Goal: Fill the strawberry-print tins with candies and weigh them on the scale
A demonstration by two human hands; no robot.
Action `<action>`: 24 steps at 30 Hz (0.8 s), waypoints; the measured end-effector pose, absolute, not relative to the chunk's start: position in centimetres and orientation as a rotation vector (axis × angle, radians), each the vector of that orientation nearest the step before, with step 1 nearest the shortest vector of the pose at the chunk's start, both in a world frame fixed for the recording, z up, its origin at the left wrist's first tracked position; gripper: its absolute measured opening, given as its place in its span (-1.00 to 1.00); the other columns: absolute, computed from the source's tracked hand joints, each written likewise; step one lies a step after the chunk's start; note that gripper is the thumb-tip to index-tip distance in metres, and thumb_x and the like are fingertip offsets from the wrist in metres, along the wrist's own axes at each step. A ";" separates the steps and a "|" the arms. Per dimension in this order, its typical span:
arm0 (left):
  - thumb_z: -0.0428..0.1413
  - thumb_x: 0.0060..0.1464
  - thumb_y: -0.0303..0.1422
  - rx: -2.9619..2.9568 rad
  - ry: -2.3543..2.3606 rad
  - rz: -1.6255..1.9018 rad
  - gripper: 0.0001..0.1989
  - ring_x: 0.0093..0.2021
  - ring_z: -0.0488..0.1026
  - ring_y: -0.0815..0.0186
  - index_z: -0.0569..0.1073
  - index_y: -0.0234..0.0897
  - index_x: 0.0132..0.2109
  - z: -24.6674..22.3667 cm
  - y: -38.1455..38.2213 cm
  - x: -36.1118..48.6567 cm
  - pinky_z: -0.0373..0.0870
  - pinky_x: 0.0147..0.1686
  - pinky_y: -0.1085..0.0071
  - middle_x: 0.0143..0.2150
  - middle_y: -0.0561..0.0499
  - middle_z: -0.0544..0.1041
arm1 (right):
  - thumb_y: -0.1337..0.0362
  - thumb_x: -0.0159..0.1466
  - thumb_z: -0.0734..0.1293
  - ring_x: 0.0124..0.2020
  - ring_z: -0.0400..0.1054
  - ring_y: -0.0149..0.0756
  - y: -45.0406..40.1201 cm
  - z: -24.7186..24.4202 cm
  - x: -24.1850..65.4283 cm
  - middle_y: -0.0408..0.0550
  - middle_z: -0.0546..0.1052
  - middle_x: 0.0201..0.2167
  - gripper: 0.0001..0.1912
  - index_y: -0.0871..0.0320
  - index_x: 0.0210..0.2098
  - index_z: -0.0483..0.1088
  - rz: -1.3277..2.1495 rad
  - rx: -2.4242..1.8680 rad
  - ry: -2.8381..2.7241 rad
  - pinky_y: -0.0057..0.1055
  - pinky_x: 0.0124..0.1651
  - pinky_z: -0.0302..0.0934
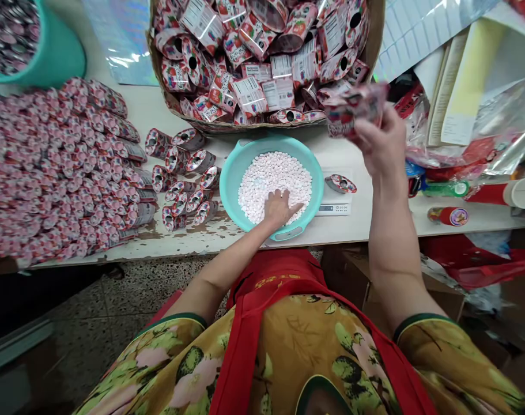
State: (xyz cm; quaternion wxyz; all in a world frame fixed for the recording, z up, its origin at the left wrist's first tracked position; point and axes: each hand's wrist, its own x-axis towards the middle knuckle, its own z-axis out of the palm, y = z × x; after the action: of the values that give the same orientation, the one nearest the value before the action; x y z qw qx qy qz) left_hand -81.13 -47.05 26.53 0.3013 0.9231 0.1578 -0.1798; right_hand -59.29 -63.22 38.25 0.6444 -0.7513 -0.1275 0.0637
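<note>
the left hand [279, 208] is lying open on the candies [283, 173]; the right hand [385, 144] is gripping wrappers [347, 113], off right of the bowl [229, 181]

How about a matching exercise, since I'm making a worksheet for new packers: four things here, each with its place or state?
Things
1. left hand
2. right hand
3. cardboard box
4. digital scale

Places and states
A. beyond the teal basin, heaped with printed packages
B. showing at the basin's right edge
C. raised, holding blurred printed packaging
D. palm down, fingers on the pale pieces

Right pairs: 1-D, 2-C, 3-A, 4-B.
</note>
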 end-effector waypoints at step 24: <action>0.10 0.22 -0.07 1.107 0.762 0.228 -0.66 -0.42 0.47 0.41 0.31 -0.26 -0.32 33.3 -42.0 -77.4 0.42 -0.36 0.46 -0.40 0.07 0.44 | 0.29 0.08 0.45 -0.03 0.42 -0.06 -53.8 31.6 -78.1 -0.02 0.54 -0.10 -0.66 0.09 -0.13 0.43 0.377 -2.123 -0.215 -0.17 0.03 0.31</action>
State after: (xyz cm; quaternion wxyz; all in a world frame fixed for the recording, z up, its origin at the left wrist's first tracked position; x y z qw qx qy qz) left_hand -77.35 -41.96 33.27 0.7765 0.5116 0.3523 0.1055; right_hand -78.09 -53.84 31.59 0.4681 -0.8658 -0.0876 0.1538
